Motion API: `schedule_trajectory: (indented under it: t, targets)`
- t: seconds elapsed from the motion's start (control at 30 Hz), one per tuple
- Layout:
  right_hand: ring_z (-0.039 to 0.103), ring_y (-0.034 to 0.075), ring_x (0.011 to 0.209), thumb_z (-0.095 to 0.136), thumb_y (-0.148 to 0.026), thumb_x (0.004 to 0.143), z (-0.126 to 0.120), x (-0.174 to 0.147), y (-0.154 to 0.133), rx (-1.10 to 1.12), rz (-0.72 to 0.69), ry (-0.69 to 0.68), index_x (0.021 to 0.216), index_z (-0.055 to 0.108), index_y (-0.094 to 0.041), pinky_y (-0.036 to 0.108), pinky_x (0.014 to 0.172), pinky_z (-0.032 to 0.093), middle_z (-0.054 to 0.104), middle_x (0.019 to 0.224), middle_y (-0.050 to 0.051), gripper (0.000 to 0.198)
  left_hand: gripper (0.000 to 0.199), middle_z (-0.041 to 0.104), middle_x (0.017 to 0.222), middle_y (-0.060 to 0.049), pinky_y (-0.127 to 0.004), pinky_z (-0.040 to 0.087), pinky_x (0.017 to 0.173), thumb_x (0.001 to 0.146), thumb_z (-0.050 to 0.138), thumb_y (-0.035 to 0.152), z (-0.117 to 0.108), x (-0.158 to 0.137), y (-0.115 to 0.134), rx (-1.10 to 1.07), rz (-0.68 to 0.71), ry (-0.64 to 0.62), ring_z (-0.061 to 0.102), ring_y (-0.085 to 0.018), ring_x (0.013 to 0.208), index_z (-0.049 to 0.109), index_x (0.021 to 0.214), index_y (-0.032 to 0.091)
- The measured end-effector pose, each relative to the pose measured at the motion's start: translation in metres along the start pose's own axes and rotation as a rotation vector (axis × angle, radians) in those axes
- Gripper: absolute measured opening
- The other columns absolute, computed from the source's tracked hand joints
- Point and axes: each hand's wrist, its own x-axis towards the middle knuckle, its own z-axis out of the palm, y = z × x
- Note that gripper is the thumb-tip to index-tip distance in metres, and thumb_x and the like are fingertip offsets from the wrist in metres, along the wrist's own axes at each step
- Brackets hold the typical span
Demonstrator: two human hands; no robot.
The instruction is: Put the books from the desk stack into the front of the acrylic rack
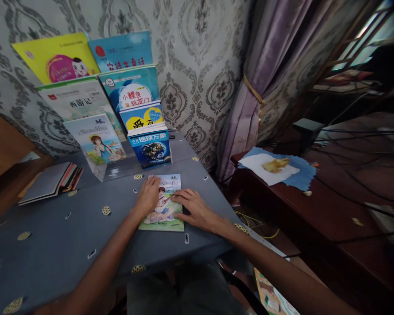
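A thin picture-covered book lies flat on the grey tablecloth near the table's right edge. My left hand rests on its upper left side, fingers laid along the cover. On the right side of the same cover lies my right hand, its fingers spread and pointing left. Neither hand is wrapped round anything. Just behind, a clear tiered book stand holds several upright books, among them a blue book with a globe and a pale book with a drawn child.
Several stacked books lie at the table's left. Patterned wallpaper rises behind, beside a tied purple curtain. To the right, a dark red wooden surface bears a blue cloth and black cables. A yellow cord lies below.
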Motion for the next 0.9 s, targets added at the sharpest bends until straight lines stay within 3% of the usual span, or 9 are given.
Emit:
schedule_trajectory:
  t: [0.37,0.73,0.83,0.9]
  targets:
    - [0.053,0.03,0.119,0.067,-0.038,0.091,0.002,-0.001,0.0,0.003,-0.012,0.024,0.13,0.061,-0.02,0.049,0.099,0.045,0.062,0.131,0.013,0.043,0.058,0.05,0.15,-0.019,-0.047,0.035,0.119,0.081,0.043,0.001,0.009,0.019,0.013,-0.098,0.109,-0.09,0.042,-0.025,0.144,0.05,0.138,0.009]
    - [0.052,0.029,0.122,0.067,-0.033,0.089,0.002,-0.002,0.001,0.025,-0.032,0.04,0.128,0.062,-0.023,0.048,0.102,0.044,0.062,0.131,0.011,0.041,0.066,0.044,0.156,-0.012,-0.059,0.023,0.12,0.083,0.039,0.003,0.003,0.026,0.03,-0.163,0.242,-0.229,0.033,-0.023,0.149,0.044,0.147,0.021]
    - [0.058,0.027,0.115,0.06,-0.024,0.091,0.002,-0.002,0.007,0.132,-0.004,0.125,0.114,0.067,-0.022,0.046,0.101,0.045,0.068,0.12,0.009,0.024,0.064,0.045,0.155,-0.011,-0.06,0.024,0.119,0.084,0.04,0.002,0.001,0.026,0.031,-0.144,0.254,-0.231,0.033,-0.024,0.149,0.045,0.146,0.021]
    - [0.062,0.024,0.107,0.051,-0.017,0.092,0.002,0.002,0.015,0.21,0.074,0.236,0.108,0.067,-0.022,0.043,0.098,0.048,0.07,0.11,0.008,0.023,0.064,0.047,0.154,-0.011,-0.06,0.025,0.118,0.084,0.041,0.001,0.001,0.026,0.033,-0.135,0.246,-0.215,0.034,-0.024,0.148,0.046,0.144,0.023]
